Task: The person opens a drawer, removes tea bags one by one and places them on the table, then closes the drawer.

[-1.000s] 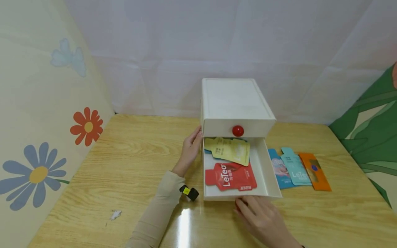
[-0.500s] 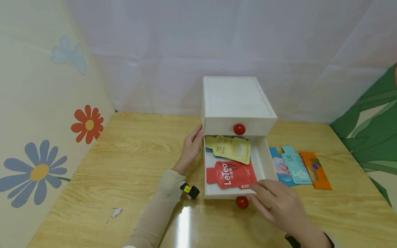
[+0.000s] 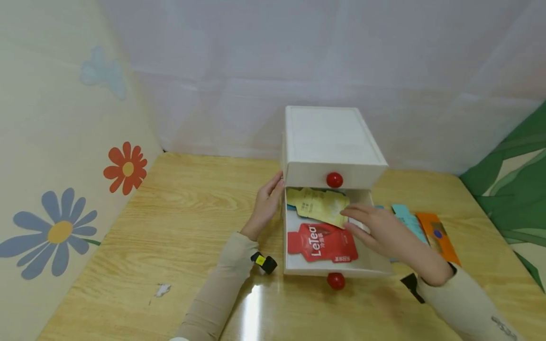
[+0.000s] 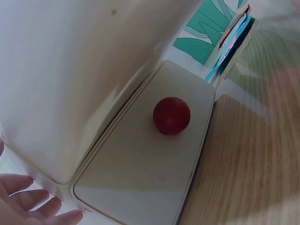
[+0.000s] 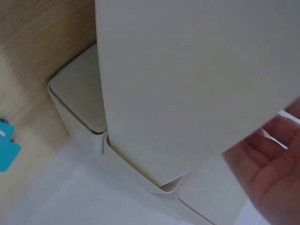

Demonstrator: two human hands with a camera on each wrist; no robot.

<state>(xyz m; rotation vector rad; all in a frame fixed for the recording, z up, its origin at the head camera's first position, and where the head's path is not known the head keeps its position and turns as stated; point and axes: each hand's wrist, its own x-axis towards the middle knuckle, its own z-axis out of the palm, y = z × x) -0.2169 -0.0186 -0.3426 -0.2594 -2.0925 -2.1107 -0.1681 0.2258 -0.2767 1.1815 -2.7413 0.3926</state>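
Leftmost, on the side panel, two painted flowers: a blue-grey flower (image 3: 59, 232) and a red flower (image 3: 127, 168). Next, above the light wood-grain bench (image 3: 204, 199), the left hand (image 3: 262, 207), with grip loose and fingers straight against the left side of a white two-drawer plastic box (image 3: 332, 135). On the box, two glossy round knobs: an upper red knob (image 3: 334, 180) on the pushed-in upper drawer (image 3: 307, 175) and a lower red knob (image 3: 336, 281) on the pulled-out lower drawer (image 3: 307, 272). In the lower drawer, three flat packets in sight: a dark blue packet (image 3: 291, 207), just an edge showing beneath a pale yellow bottle-shaped pouch (image 3: 317, 204) at the back, and a red bottle-shaped pouch (image 3: 326, 242) nearer the front. Both necks pointing left; long axes crosswise, the yellow one slanting frontward at its right end. At that end, the right hand (image 3: 379, 227), with thumb and forefinger apart; cannot tell whether touching. Farther right on the bench, three more: a blue packet (image 3: 379, 207), mostly hidden, a teal pouch (image 3: 409, 220), neck pointing away, and an orange rectangular packet (image 3: 444, 240).
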